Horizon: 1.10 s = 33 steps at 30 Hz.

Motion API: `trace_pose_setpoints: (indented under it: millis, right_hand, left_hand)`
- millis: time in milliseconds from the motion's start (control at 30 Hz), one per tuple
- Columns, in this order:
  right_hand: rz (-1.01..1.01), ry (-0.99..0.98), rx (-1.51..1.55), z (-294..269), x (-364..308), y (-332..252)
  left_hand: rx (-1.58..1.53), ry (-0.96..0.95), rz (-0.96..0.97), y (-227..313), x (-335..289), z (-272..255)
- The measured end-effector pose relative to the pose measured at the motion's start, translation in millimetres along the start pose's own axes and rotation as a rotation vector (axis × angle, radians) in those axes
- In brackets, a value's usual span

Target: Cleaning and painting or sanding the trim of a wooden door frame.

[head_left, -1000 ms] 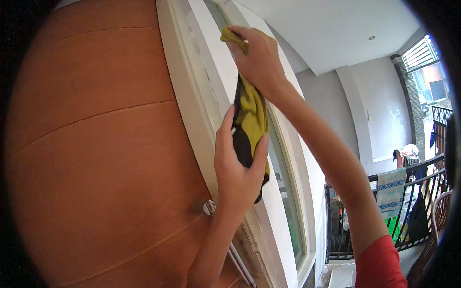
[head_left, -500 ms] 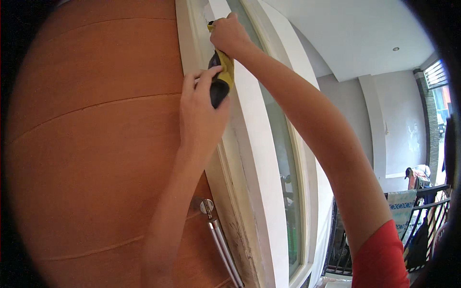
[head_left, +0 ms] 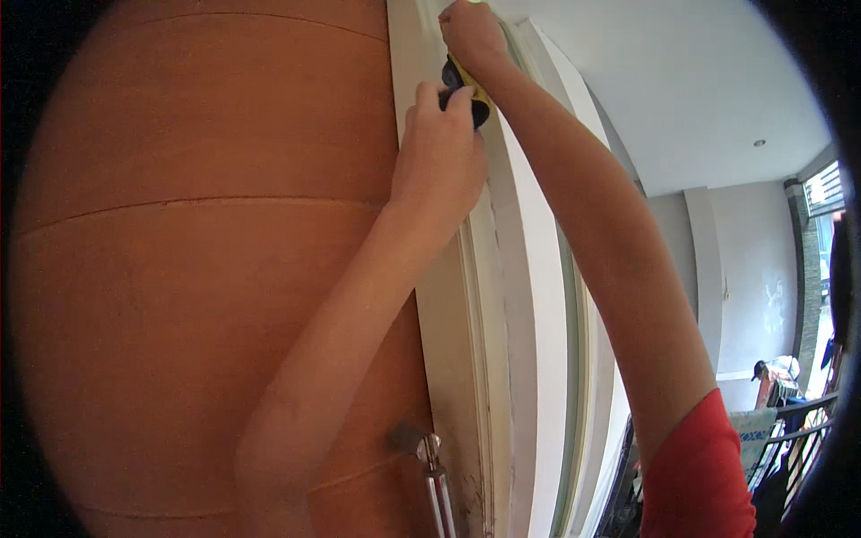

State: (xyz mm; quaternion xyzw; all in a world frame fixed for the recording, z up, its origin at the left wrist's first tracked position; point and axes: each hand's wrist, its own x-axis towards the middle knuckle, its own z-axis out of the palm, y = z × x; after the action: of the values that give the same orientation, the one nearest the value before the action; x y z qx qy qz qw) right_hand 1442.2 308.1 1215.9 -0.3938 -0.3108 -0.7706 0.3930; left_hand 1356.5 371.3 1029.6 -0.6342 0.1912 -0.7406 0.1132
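Head view: both hands gripping yellow-and-black cloth [head_left: 476, 91] high at door frame

Cloth is sitting at about 12:30, near the upper rim, in front of the cream door frame [head_left: 448, 314]. Can't tell from this angle whether it's pressing on the frame. Right hand [head_left: 475, 40] is making a tight fist just above, at 12, with the cloth's upper end running into it; fingertips are hiding. Left hand [head_left: 437, 157] is curling its fingers around the lower, dark end, knuckles toward the camera.

Left forearm is crossing the brown wooden door [head_left: 197, 332] from 7; right arm, in a red sleeve [head_left: 700, 475], is reaching up from 4. Metal bar handle [head_left: 439, 493] is standing at 6, well below both hands.

Handling notes, my judgement: both ends are probably needing steady tension, so the middle isn't bunching. Right hand is likely doing best as the anchor, left hand guiding the loose end. Arms are extending high, so short, controlled strokes are probably beating long ones. Loose folds are risking a snag on the frame's edges.
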Motion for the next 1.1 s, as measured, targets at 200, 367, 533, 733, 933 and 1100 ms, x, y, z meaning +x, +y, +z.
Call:
trace_pose_setpoints:
  millis: [200, 367, 533, 733, 933, 1100]
  right_hand:
    - [-0.039, -0.072, -0.075, 24.3, 19.5, 5.1]
    - [-0.076, -0.181, -0.172, 8.2, -7.7, 28.3]
    - [-0.226, -0.442, 0.144, 0.2, -23.1, 45.9]
    - [-0.243, -0.332, 0.011, 50.1, 30.2, 71.4]
    - [-0.338, -0.379, -0.001, 31.1, 23.7, 64.9]
    - [-0.443, -0.645, 0.279, -48.8, -66.7, 15.0]
  left_hand:
    - [0.079, -0.002, -0.006, -23.4, 24.8, 3.7]
    - [-0.002, -0.161, 0.019, -1.1, 3.0, 1.9]
    - [0.103, -0.252, 0.028, 25.1, -10.6, 5.6]
    - [0.279, -0.32, 0.015, 24.0, 15.2, 16.1]
    - [0.189, -0.338, -0.066, 16.8, 24.2, 20.1]
    - [0.18, -0.58, -0.041, 67.8, -28.0, -9.8]
